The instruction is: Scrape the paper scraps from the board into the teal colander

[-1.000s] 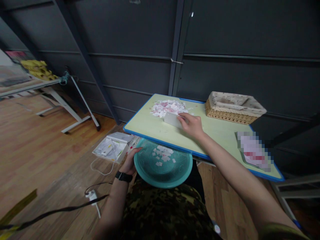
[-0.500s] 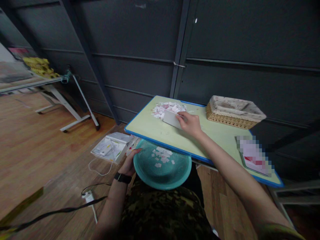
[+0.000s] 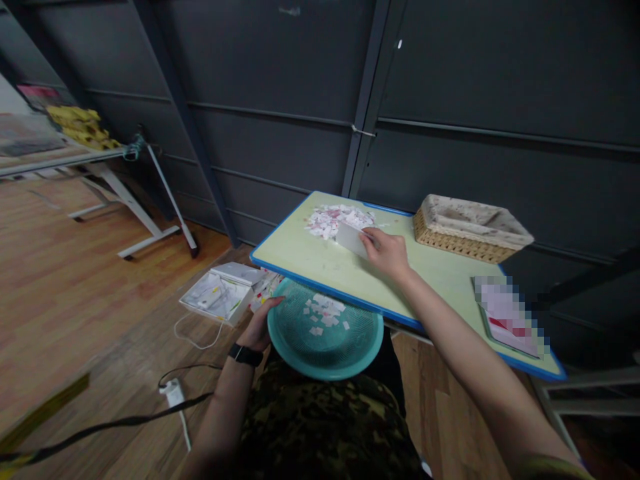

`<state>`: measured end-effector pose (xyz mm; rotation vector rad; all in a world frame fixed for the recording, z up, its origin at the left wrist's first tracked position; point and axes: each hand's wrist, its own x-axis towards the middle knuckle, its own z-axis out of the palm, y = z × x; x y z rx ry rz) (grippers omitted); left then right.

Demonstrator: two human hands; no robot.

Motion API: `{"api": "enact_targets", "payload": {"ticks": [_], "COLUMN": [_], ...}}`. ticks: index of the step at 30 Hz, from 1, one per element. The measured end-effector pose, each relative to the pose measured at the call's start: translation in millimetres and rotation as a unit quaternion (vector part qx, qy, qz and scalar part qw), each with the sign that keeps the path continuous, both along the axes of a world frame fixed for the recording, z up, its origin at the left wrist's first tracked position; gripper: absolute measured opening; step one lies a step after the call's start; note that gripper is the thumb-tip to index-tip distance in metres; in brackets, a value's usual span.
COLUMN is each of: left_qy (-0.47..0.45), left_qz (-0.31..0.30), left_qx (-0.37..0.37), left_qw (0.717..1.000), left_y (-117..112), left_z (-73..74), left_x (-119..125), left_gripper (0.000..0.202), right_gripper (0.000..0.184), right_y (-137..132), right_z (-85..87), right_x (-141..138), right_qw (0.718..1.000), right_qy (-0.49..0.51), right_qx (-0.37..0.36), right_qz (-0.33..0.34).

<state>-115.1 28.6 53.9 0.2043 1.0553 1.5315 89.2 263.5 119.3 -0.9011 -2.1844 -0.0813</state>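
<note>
My left hand (image 3: 259, 325) grips the left rim of a teal mesh basket (image 3: 295, 357), held just below the table's front edge. Several small paper scraps (image 3: 327, 312) lie inside it. Over the pale yellow-green table (image 3: 300, 255) with blue edging, my right hand (image 3: 387, 252) is closed on a flat white card (image 3: 351, 240), tilted on its long edge. The card stands at the near right side of a heap of white and pinkish paper scraps (image 3: 333, 219).
A wicker basket with a cloth liner (image 3: 463, 237) stands at the table's back right. A blurred-out flat item (image 3: 510, 323) lies at the right corner. On the floor to the left are an open white box (image 3: 217, 297), a power strip (image 3: 173, 393) and cables.
My right hand and the card have moved slightly right, away from the heap. My left hand still holds the teal basket in the same place. The view has shifted a little.
</note>
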Motion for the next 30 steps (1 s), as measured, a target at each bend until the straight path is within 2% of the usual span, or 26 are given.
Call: {"api": "enact_targets", "payload": {"ticks": [5,9,12,16,23,30], "left_qy": [-0.001,-0.004,0.002,0.01,0.011,-0.013], "left_qz": [0.003,0.004,0.007,0.013,0.018,0.019], "left_qx": [-0.004,-0.006,0.001,-0.007,-0.02,0.015], "left_qw": [1.0,1.0,1.0,1.0,1.0,1.0], "left_y": [1,1,-1,-2,-1,0], "left_z": [0.8,0.3,-0.3,0.2,-1.8,-2.7], "left_x": [2,2,0,-1,-2,-4], "left_gripper": [0.022,0.023,0.022,0.012,0.017,0.032], "right_gripper": [0.031,0.031,0.031,0.033,0.033,0.03], "right_y": [4,2,-2,-7,-8,-12], "right_z": [4.2,4.6,3.3,3.0,6.7,7.9], "right_x": [7,0,-10,-18,-26,-10], "right_qw": [0.999,0.997,0.998,0.999,0.999,0.995], "right_qy": [0.042,0.07,0.048,-0.01,-0.045,-0.051], "right_qx": [-0.004,-0.019,-0.029,-0.029,-0.024,-0.031], "right_qz": [-0.013,0.01,0.025,0.013,0.005,0.074]}}
